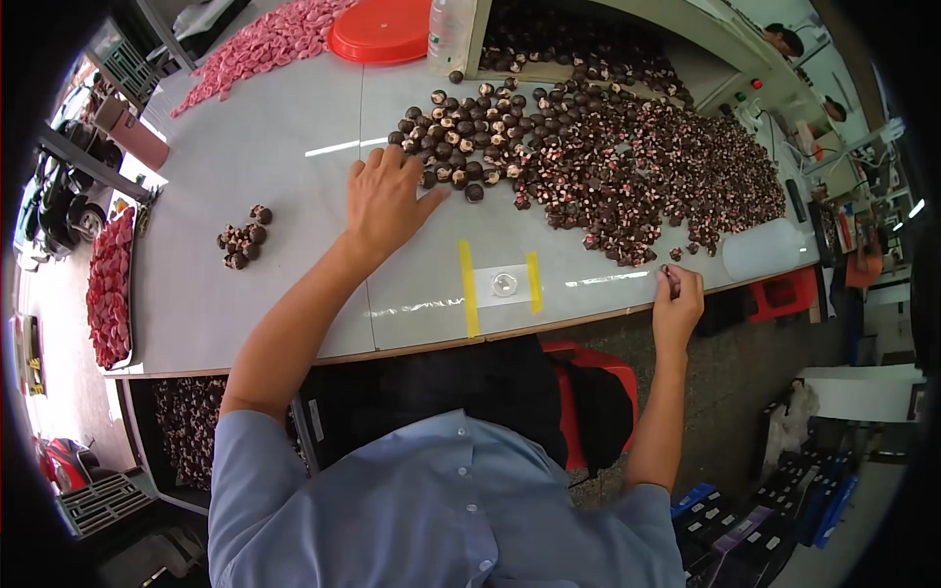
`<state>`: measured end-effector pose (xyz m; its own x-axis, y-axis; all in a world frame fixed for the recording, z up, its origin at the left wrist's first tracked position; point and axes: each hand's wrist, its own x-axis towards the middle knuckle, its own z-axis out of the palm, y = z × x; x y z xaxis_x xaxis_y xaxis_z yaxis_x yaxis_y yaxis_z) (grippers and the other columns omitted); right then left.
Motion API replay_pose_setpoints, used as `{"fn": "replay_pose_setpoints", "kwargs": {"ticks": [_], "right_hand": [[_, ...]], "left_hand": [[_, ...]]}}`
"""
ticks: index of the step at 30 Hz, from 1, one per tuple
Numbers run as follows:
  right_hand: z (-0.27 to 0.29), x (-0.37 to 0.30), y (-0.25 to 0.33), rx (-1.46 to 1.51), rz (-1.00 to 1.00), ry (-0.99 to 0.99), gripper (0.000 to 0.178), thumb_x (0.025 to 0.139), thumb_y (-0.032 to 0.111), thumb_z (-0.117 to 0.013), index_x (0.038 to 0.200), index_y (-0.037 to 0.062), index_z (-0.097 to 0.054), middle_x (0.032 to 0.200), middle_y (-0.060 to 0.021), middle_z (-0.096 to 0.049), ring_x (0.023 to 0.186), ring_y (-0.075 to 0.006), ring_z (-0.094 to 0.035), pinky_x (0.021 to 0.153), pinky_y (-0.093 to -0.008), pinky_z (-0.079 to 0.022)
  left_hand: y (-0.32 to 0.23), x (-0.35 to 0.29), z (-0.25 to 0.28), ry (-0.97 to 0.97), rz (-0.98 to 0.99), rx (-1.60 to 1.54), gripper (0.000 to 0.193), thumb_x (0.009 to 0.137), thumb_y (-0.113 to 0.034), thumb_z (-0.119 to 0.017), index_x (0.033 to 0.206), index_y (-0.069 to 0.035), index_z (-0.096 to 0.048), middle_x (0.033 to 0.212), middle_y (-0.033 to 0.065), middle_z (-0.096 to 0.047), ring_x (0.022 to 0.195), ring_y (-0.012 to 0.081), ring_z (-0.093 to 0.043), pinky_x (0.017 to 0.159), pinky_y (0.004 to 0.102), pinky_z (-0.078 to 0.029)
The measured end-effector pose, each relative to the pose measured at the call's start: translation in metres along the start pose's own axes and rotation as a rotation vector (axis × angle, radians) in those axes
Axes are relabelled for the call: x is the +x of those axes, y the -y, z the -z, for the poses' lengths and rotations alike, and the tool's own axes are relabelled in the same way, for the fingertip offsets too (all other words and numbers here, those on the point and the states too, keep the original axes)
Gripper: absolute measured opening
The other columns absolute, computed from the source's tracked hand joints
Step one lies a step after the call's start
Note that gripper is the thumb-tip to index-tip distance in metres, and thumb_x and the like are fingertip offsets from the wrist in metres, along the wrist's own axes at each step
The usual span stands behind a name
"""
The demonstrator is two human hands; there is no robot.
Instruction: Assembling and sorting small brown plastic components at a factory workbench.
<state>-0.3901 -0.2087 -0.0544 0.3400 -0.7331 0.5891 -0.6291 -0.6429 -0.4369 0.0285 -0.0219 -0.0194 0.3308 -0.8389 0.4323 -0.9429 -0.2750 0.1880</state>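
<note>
My left hand (385, 201) lies palm down at the near left edge of a heap of round dark-brown pieces with pale patches (461, 132). Its thumb stretches out to the right, and its bent fingertips rest by the outermost pieces. My right hand (677, 299) is at the table's front edge, with thumb and fingertips pinched on a small dark piece that is mostly hidden. Beyond it spreads a wide pile of small brown, pink and cream pieces (647, 176). Between my hands, a clear round disc (504, 285) sits on a white patch flanked by yellow tape strips (469, 289).
A small cluster of brown pieces (242, 238) lies on the left of the grey table (294, 294). Pink pieces (265, 49), a red lid (380, 31) and a clear bottle (443, 34) are at the back. A tray of red pieces (125, 333) borders the left edge.
</note>
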Motion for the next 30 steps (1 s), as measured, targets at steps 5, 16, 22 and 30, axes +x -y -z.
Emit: {"fn": "replay_pose_setpoints", "kwargs": {"ticks": [5, 16, 22, 30], "right_hand": [[0.003, -0.002, -0.004, -0.128, 0.091, -0.017, 0.014, 0.094, 0.002, -0.075, 0.108, 0.0015, -0.071, 0.097, -0.0123, -0.065, 0.083, -0.0288, -0.068, 0.074, -0.0391, -0.055], [0.007, -0.001, 0.076, 0.035, 0.253, 0.039, 0.017, 0.091, 0.001, -0.077, 0.106, -0.0015, -0.069, 0.117, -0.0174, -0.072, 0.097, -0.0362, -0.072, 0.083, -0.0415, -0.060], [-0.021, 0.004, 0.113, 0.019, 0.416, 0.327, 0.020, 0.086, 0.003, -0.083, 0.103, 0.0012, -0.072, 0.102, -0.0123, -0.069, 0.089, -0.0338, -0.071, 0.076, -0.0409, -0.058], [-0.017, 0.002, 0.110, 0.197, 0.189, 0.469, 0.027, 0.088, -0.003, -0.079, 0.114, -0.0005, -0.072, 0.114, -0.0119, -0.066, 0.092, -0.0257, -0.069, 0.081, -0.0344, -0.058]], "left_hand": [[-0.003, -0.003, -0.008, -0.090, -0.030, 0.009, 0.031, 0.085, -0.030, -0.085, 0.100, -0.009, -0.068, 0.098, 0.0072, -0.063, 0.098, 0.0284, -0.063, 0.080, 0.0452, -0.049], [0.012, -0.035, 0.039, 0.543, 0.373, -1.067, 0.029, 0.097, 0.001, -0.067, 0.126, 0.002, -0.063, 0.109, 0.0045, -0.069, 0.086, 0.0082, -0.066, 0.078, 0.0257, -0.054], [0.012, -0.050, 0.031, 0.592, 0.453, -1.230, 0.032, 0.099, 0.000, -0.072, 0.129, 0.002, -0.063, 0.116, 0.0050, -0.068, 0.096, 0.0065, -0.065, 0.084, 0.0220, -0.053], [0.003, -0.054, 0.034, 0.574, 0.392, -1.257, 0.033, 0.098, 0.005, -0.072, 0.130, 0.004, -0.064, 0.115, 0.0049, -0.069, 0.100, 0.0069, -0.065, 0.089, 0.0250, -0.055]]}}
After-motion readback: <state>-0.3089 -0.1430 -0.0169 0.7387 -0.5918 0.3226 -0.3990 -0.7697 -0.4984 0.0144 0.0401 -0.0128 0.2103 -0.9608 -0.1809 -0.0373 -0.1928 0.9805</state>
